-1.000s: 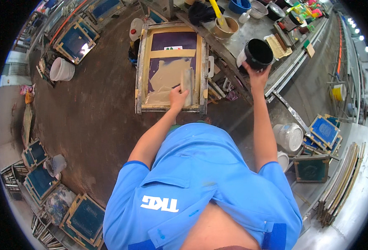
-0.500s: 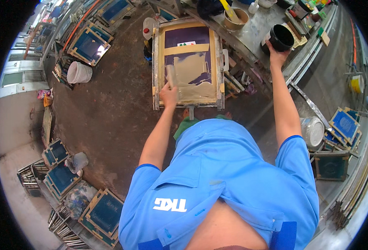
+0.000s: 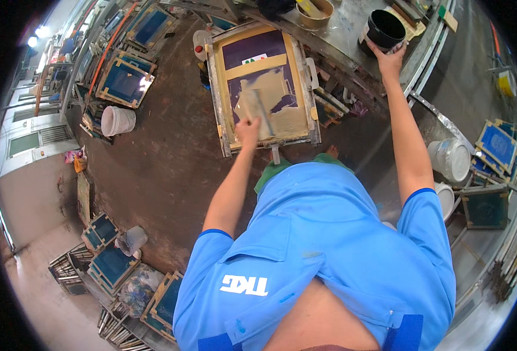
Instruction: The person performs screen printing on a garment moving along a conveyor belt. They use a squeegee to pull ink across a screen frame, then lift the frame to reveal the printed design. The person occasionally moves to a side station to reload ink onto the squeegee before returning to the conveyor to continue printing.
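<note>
A screen-printing frame (image 3: 217, 93) lies in front of me, its dark mesh partly spread with beige ink (image 3: 288, 121). My left hand (image 3: 248, 133) is closed round a flat squeegee (image 3: 255, 105) held over the left-middle of the screen; whether its edge touches the mesh I cannot tell. Out to the right, my right hand (image 3: 389, 59) grips a black tub (image 3: 385, 29) from its near side, at the workbench. The tub's opening faces up and its inside looks dark.
The workbench (image 3: 343, 44) at upper right carries a tan bowl (image 3: 314, 14) with a yellow-handled tool. A white bucket (image 3: 118, 120) stands on the floor to the left. More frames (image 3: 125, 79) are stacked around, and white pails (image 3: 449, 159) stand at right.
My left hand and the squeegee have moved right across the screen, and the squeegee has turned. My right hand still holds the black tub. The whole view has shifted and tilted slightly.
</note>
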A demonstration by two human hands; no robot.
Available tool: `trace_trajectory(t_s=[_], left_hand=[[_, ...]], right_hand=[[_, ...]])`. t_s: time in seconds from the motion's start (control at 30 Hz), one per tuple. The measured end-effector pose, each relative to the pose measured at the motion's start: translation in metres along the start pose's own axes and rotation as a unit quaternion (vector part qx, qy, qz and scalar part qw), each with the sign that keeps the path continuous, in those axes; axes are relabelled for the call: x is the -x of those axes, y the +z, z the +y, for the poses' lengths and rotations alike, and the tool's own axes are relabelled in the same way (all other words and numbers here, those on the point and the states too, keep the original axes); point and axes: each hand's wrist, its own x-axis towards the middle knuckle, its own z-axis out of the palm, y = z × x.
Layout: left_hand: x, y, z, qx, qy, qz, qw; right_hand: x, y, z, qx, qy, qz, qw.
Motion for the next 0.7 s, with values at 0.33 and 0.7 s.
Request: trace_trajectory(t_s=[0.33,0.7], left_hand=[[0.005,-0.046,0.015,-0.129,0.048,0.068,0.988],[0.04,-0.022,0.045,-0.163,0.3,-0.155,0.927]], right_hand=[[0.19,-0.029,-0.036,-0.112,0.104,-0.014,0.988],[0.392,-0.131,0.068,0.178,0.233,-0.208,0.933]])
